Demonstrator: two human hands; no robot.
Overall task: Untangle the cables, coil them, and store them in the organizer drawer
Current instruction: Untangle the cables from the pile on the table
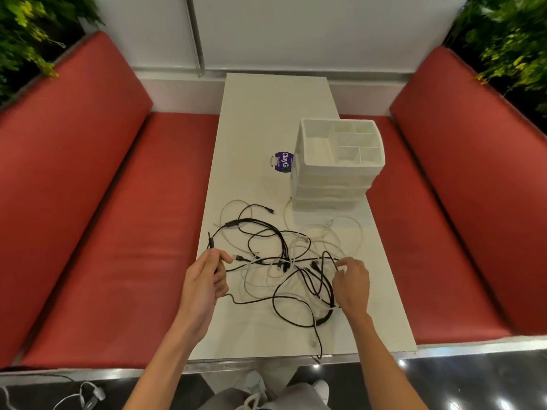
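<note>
A tangle of black cables point(284, 253) and white cables point(334, 232) lies spread over the near half of the white table point(260, 113). My left hand point(204, 279) grips a black cable near its plug at the table's left edge. At the right side of the heap, my right hand point(352, 284) pinches a black cable loop between thumb and fingers. The white organizer point(337, 164) stands behind the heap on the right, its stacked drawers shut and its top compartments showing nothing inside.
A purple round sticker point(282, 162) lies left of the organizer. Red benches point(97, 232) flank the table on both sides. One black cable end hangs over the near table edge point(318, 355). More cables lie on the floor at lower left point(85, 395).
</note>
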